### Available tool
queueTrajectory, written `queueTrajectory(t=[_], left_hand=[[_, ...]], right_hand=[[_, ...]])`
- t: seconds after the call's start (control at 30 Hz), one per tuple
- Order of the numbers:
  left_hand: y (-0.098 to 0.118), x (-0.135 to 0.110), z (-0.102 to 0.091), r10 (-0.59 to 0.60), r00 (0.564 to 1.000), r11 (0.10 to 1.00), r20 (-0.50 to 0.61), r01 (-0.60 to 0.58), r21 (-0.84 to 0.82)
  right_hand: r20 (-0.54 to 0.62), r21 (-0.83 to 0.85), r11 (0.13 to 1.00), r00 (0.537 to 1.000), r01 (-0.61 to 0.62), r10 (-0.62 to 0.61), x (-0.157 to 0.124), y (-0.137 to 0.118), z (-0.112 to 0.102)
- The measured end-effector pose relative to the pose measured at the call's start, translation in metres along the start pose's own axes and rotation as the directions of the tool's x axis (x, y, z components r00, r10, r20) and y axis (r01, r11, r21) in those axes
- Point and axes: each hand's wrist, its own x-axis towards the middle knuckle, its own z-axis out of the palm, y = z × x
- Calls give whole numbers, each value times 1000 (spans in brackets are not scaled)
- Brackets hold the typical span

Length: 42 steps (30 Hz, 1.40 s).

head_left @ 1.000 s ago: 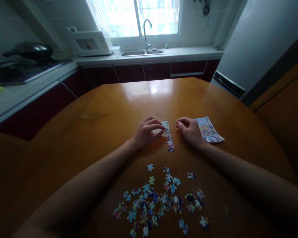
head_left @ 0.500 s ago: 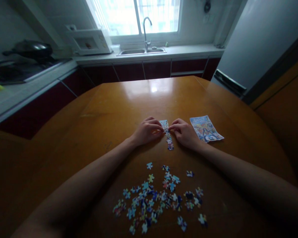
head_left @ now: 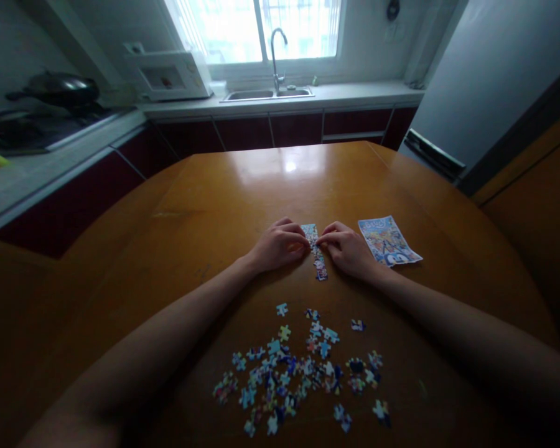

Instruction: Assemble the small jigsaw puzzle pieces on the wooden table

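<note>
A narrow strip of joined jigsaw puzzle pieces [head_left: 319, 264] lies on the wooden table between my hands. My left hand [head_left: 284, 244] is at its left edge, thumb and fingertips closed together against the strip. From the other side my right hand [head_left: 344, 247] pinches at the strip's right edge, about level with the left fingertips. The fingertips hide part of the strip's middle. To the right of my right hand lies a printed picture sheet [head_left: 386, 239] with a blue cartoon figure. Many loose puzzle pieces [head_left: 284, 379] are scattered nearer to me, between my forearms.
The round-ended wooden table [head_left: 205, 199] spans most of the view. Beyond it a counter carries a sink [head_left: 249, 95], a faucet [head_left: 275, 59] and a white microwave [head_left: 170, 78]. A stove with a black pan [head_left: 60, 91] is at left, a fridge [head_left: 490, 74] at right.
The view has shifted very slightly. Both hands stay at the strip in nearly the same pose, and the loose pieces lie as before.
</note>
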Motion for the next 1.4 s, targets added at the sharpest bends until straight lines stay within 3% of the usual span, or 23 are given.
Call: queueTrajectory(t=[0.43, 0.7, 0.9, 1.4], left_hand=[[5, 0, -1, -25, 999, 997, 27, 23, 73], [1, -1, 0, -99, 987, 994, -127, 104, 31], [-1, -2, 1, -74, 993, 997, -92, 76, 20], [-2, -2, 5, -68, 996, 997, -53, 70, 45]], right_hand=[[-2, -7, 1000, 1000, 16, -16, 0, 0, 1], [-29, 59, 998, 999, -21, 23, 0, 1, 2], [-6, 72, 997, 1000, 3, -2, -1, -1, 1], [102, -82, 990, 989, 115, -107, -2, -5, 1]])
